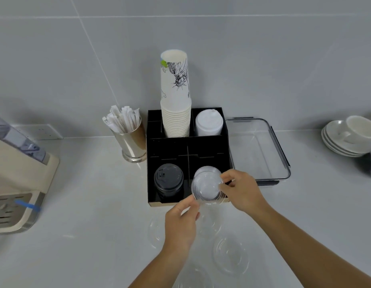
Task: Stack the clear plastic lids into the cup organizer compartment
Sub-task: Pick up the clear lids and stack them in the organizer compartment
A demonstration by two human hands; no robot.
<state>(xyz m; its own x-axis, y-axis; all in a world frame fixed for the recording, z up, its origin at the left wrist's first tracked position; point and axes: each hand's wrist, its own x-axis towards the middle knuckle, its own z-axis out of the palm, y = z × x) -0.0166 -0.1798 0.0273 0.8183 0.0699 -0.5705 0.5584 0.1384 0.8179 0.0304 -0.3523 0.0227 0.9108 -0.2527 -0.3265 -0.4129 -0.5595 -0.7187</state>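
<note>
A black cup organizer [170, 149] stands on the white counter against the wall. A clear plastic lid [208, 189] is held tilted over its front right compartment, pinched between my left hand [181, 223] at its lower left rim and my right hand [241, 190] at its right rim. Behind it, more clear lids [205, 170] sit in that compartment. Several loose clear lids lie on the counter near me, among them a lid [230, 254] under my right forearm and another [155, 231] left of my left hand.
Black lids [168, 179] fill the front left compartment; paper cups [175, 100] and white lids [208, 123] stand in the back ones. A metal cup of wrapped straws [128, 134] is left, a clear container [259, 150] right, saucers with a cup [349, 136] far right, a coffee machine [16, 183] far left.
</note>
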